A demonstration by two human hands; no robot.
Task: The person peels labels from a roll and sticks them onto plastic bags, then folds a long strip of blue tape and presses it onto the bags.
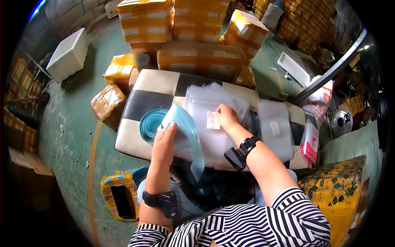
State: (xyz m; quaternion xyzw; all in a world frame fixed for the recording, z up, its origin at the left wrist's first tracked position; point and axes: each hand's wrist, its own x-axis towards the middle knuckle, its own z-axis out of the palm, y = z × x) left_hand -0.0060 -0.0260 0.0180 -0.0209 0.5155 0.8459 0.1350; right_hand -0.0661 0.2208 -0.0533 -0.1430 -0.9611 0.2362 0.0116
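My left hand [164,142] is closed on a light blue strip [184,123] that bends over the thumb and trails down past the table's front edge. Just beyond that hand, a blue roll [147,125] of the same colour rests on the checkered padded table [144,82]. With the fingertips pinched, my right hand [227,117] holds the edge of a small white sticker [212,120] with pinkish print. Under the sticker lies a fanned stack of clear plastic bags [205,101]. To the right, more clear bags [271,113] lie flat, with a small pale label on top.
Taped cartons [201,57] stand behind the table, with a smaller wrapped parcel [108,101] at its left. A red and white packet [309,144] sits at the right end. A phone [122,201] lies on a yellow-strapped bundle at lower left. A metal pole [329,74] slants across the right.
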